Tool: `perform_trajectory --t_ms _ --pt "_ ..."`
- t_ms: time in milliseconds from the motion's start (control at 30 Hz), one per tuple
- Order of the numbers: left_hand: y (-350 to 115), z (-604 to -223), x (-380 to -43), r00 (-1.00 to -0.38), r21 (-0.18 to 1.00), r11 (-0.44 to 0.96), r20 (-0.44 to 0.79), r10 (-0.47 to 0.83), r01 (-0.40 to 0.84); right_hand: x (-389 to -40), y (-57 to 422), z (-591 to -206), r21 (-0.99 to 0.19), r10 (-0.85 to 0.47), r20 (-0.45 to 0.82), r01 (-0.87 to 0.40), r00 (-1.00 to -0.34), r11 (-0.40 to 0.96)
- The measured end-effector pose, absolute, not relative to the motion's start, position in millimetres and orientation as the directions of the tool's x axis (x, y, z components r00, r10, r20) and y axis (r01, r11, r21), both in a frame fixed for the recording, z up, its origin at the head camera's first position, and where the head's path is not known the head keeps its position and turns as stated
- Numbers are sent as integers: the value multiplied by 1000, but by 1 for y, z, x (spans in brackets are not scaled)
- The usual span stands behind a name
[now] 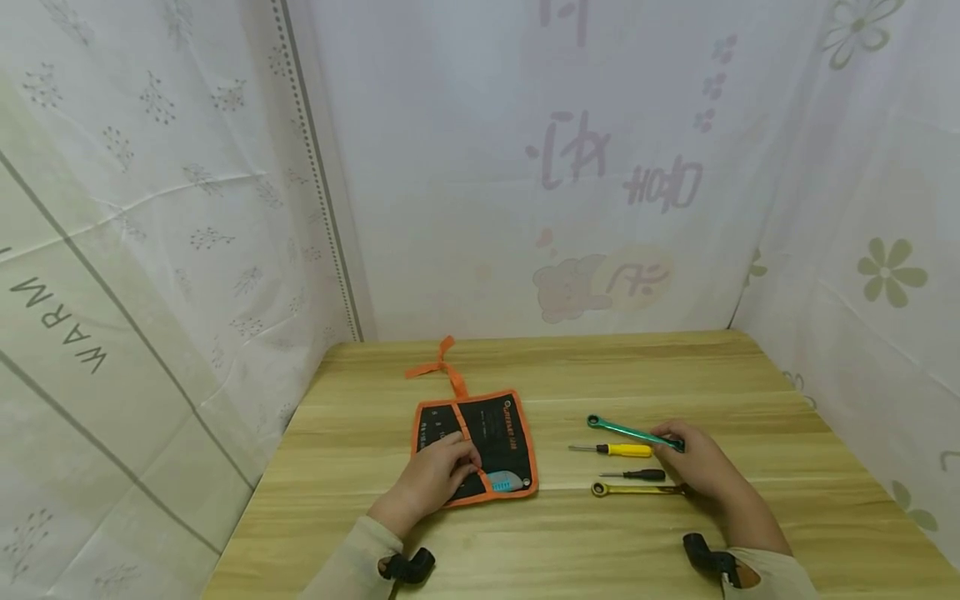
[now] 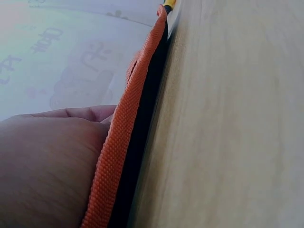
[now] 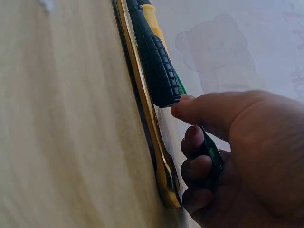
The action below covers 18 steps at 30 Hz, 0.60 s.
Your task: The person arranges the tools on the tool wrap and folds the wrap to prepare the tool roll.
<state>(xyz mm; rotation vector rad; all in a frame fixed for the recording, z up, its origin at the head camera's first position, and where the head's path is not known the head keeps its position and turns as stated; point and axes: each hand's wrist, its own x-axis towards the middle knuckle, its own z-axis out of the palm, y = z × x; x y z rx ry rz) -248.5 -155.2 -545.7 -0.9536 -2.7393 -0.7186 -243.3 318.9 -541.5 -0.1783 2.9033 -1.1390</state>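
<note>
A black tool pouch (image 1: 495, 437) with orange trim lies unfolded on the table. My left hand (image 1: 431, 477) is over its near left part, thumb and fingers pinching the orange pocket edge. A grey-and-blue item (image 1: 506, 482) shows at the pouch's near right corner. To the right, my right hand (image 1: 703, 460) holds the near end of a green ratchet wrench (image 1: 624, 429), its fingers curled round it in the right wrist view. Beside that hand lie a yellow-handled screwdriver (image 1: 628, 450), a black-handled screwdriver (image 1: 648, 475) and a gold ratchet wrench (image 1: 636, 490).
An orange tie strap (image 1: 456, 382) runs from the pouch's far edge across the wooden table (image 1: 360, 433). Printed curtains (image 1: 450, 208) hang behind the table and along both sides. Black wrist mounts (image 1: 414, 567) sit at both sleeves.
</note>
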Motion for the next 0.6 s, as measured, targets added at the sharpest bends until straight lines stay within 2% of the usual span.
perform_trajectory --t_ms 600 --pt "-155 -548 -248 -784 384 684 323 530 620 -243 315 -539 -679 -62 8 -51 -998 732"
